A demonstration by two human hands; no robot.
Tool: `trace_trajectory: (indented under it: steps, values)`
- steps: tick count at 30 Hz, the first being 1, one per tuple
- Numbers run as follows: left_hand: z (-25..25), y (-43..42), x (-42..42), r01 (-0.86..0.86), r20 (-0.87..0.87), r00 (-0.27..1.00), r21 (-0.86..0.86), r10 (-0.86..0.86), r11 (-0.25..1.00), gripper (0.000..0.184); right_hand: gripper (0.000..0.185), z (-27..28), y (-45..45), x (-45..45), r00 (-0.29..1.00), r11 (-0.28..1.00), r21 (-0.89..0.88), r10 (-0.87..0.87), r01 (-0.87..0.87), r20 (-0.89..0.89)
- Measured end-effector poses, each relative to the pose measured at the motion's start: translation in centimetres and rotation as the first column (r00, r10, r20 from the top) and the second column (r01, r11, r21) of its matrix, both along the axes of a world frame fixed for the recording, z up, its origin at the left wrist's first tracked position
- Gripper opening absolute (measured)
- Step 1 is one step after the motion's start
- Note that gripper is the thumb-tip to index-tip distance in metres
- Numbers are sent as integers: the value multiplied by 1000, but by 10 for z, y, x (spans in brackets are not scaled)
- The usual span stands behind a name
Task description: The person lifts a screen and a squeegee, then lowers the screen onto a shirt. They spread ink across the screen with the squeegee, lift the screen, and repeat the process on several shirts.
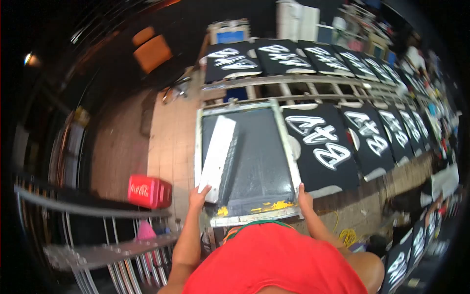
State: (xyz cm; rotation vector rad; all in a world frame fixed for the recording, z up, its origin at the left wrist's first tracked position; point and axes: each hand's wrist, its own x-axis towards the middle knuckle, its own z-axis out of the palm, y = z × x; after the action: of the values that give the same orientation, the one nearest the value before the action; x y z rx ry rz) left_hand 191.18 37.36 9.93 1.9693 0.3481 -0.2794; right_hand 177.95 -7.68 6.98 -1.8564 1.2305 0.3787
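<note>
A screen printing frame (pixel 288 142) with pale edges and dark mesh is in front of my body, its near rail by my waist. My left hand (pixel 197 198) is closed on its left edge, the thumb close to a white squeegee (pixel 220 147). That long squeegee lies slanted inside the frame; whether my thumb touches it I cannot tell. On the opposite edge, my right hand (pixel 304 200) is closed round the frame's side. Yellow patches mark the mesh near the bottom rail. Just right of the frame lies a black shirt (pixel 318 147) with white lettering.
More printed black shirts (pixel 367 134) lie in two rows, with a metal rail (pixel 293 81) between them. A red cooler box (pixel 149 191) stands at the left, above metal racks (pixel 112 245). An orange chair (pixel 152 51) is at the back; a yellow cable (pixel 347 237) lies at lower right.
</note>
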Motion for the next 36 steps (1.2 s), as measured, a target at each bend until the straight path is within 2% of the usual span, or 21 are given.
trace_trajectory:
  steps: [1, 2, 3, 4, 5, 7, 10, 11, 13, 14, 16, 18, 21, 25, 28, 31, 33, 34, 36]
  values:
    - [-5, 0, 4, -24, 49, 998, -25, 25, 999, 45, 97, 3, -4, 6, 1000, 997, -72, 0, 2, 28]
    - [-5, 0, 3, -46, 95, 994, -55, 51, 997, 44, 95, 21, -5, 13, 997, 996, -49, 74, -73, 9]
    - [11, -11, 4, -37, 75, 996, -123, 46, 992, 43, 93, 37, -5, 17, 998, 998, -32, 62, -62, -1]
    - [29, -21, 4, -29, 49, 998, -189, 39, 982, 42, 93, 34, -10, 19, 999, 998, -46, 49, -49, 8]
    - [28, -28, 10, -11, 42, 999, -213, 21, 977, 40, 94, 8, -22, 25, 998, 996, -54, 64, -64, -2]
    - [28, -38, 12, 15, 53, 999, -259, -2, 966, 40, 92, 12, -29, 29, 997, 995, -72, 72, -72, -6]
    - [26, -49, 19, 65, 78, 996, -285, -45, 956, 41, 75, 22, -22, 27, 986, 988, -133, -55, 77, 159]
    - [23, -49, 23, 56, 89, 996, -280, -32, 958, 40, 75, 20, -22, 24, 984, 985, -138, -83, 105, 157]
    - [13, -45, 26, 71, 67, 996, -258, -55, 964, 38, 64, 10, -24, 27, 942, 979, -186, -17, 84, 335]
    - [7, -44, 28, 74, 42, 997, -232, -66, 970, 36, 64, 6, -24, 27, 941, 977, -190, -27, 96, 337]
    - [2, -47, 26, 69, 62, 997, -294, -53, 953, 35, 60, 0, -20, 25, 931, 952, -289, 11, 102, 364]
    - [-2, -49, 26, 63, 36, 998, -288, -54, 956, 34, 62, -7, -19, 27, 928, 948, -297, 5, 115, 374]
    - [-29, -46, 28, 66, 43, 998, -358, -53, 931, 34, 63, -8, -15, 32, 965, 936, -337, -12, 104, 263]
    - [-36, -46, 25, 53, 10, 999, -323, -52, 945, 33, 64, -14, -16, 32, 976, 936, -346, 14, 64, 218]
    - [-35, -47, 34, 71, 3, 997, -283, -73, 956, 33, 65, -11, -20, 37, 987, 956, -289, -9, 55, 159]
    - [-40, -39, 45, 60, 3, 998, -351, -63, 934, 34, 62, -6, -27, 47, 989, 968, -249, 10, 27, 148]
    - [-36, -31, 51, 110, -43, 991, -286, -127, 952, 33, 59, -9, -42, 62, 987, 967, -255, 60, -20, 151]
    - [-21, -28, 47, 78, -57, 994, -283, -98, 956, 33, 58, -3, -46, 73, 983, 965, -255, 107, -66, 149]
    - [1, -28, 66, 209, -3, 978, 8, -209, 978, 40, 48, 25, -54, 113, 878, 893, -409, 339, -186, 340]
